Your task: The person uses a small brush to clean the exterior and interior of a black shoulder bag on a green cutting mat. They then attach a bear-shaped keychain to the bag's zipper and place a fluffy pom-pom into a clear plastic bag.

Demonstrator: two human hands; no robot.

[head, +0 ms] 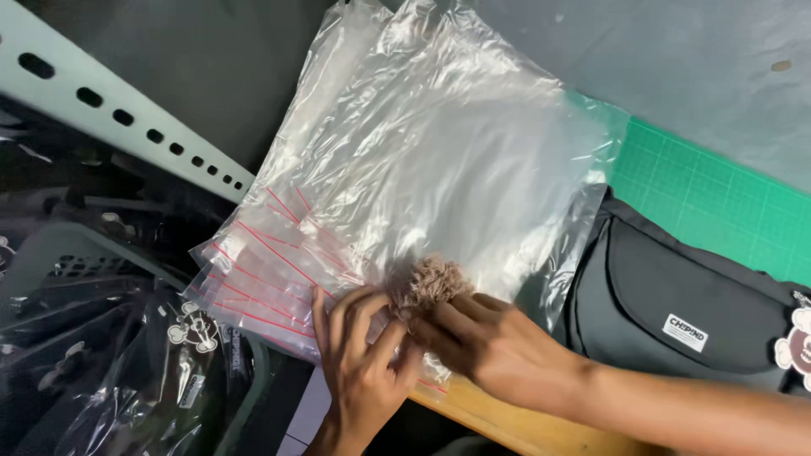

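Observation:
A stack of clear plastic zip bags with red seal strips lies fanned out on the worktop. My left hand pinches the near edge of the top bag at its opening. My right hand reaches in from the right and presses a small fluffy beige pompom against that opening. Whether the pompom is inside the bag or on top of it I cannot tell. Both hands meet at the lower edge of the stack.
A black waist bag with a white label and a round charm lies at the right on a green cutting mat. A perforated pale metal rail runs at the left. Below it sits a crate of bagged black items.

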